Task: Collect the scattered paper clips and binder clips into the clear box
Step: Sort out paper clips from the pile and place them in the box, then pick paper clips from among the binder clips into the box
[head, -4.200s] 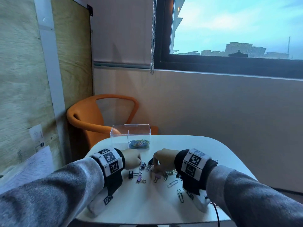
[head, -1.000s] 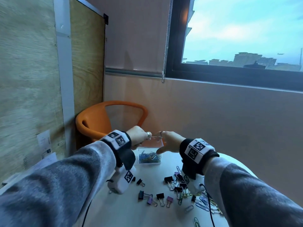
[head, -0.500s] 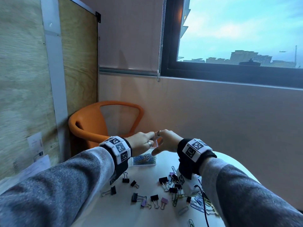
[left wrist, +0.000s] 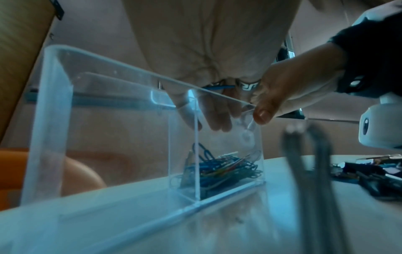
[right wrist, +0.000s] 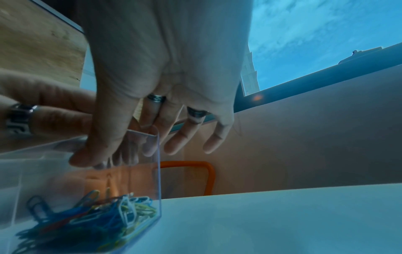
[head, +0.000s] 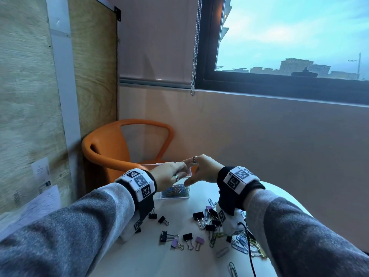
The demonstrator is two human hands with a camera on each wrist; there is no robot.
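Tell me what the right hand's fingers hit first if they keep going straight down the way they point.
Probably the paper clips piled in the right compartment of the clear box. The right hand hangs over its open top with fingers pointing down, though some look beyond the side wall; depth is unclear.

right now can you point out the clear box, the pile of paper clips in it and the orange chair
clear box (left wrist: 228, 189), left wrist view, bottom edge of its near wall
paper clips (right wrist: 108, 214), right wrist view, middle of the coloured pile
orange chair (head: 107, 154), head view, its curved backrest

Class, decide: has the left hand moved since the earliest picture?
Yes. The left hand rose from the table to the top of the clear box, nearer the orange chair.
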